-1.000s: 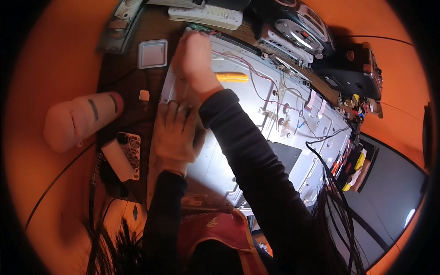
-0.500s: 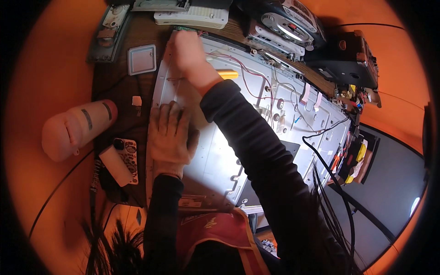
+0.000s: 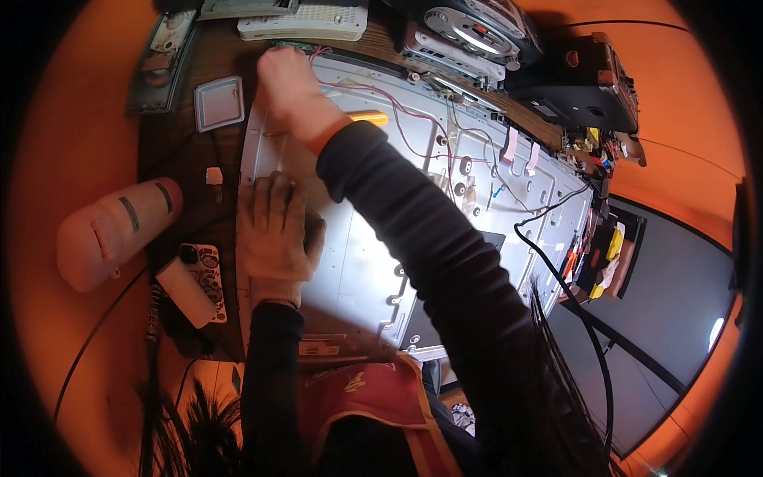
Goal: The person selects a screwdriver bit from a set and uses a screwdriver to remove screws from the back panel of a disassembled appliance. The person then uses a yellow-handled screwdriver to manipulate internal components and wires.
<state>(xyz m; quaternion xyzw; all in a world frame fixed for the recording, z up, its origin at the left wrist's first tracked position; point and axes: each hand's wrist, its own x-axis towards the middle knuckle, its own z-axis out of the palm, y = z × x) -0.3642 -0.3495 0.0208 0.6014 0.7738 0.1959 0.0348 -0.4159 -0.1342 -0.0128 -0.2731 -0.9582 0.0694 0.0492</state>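
Note:
A large silver metal panel (image 3: 366, 278) with wires and screw fittings lies across the table. My left hand (image 3: 273, 234) rests on its left edge, fingers stretched out. My right hand (image 3: 292, 91) is closed at the top left corner, beside a small green circuit board (image 3: 300, 45) with red wires; what its fingers hold is hidden. A yellow tool handle (image 3: 367, 117) lies right of my right wrist, partly behind it.
On the wooden table are a metal tray (image 3: 218, 103), a phone (image 3: 208, 274) under a pale cylinder (image 3: 183, 290) and a large pinkish bottle (image 3: 107, 238). Electronic housings (image 3: 302, 20), a stereo (image 3: 465, 32) and a black speaker (image 3: 568, 83) stand behind. A dark screen (image 3: 675, 302) is right.
The whole scene has shifted left in the view, both hands with it. My right hand stays closed at the panel's corner; my left hand stays spread on the edge.

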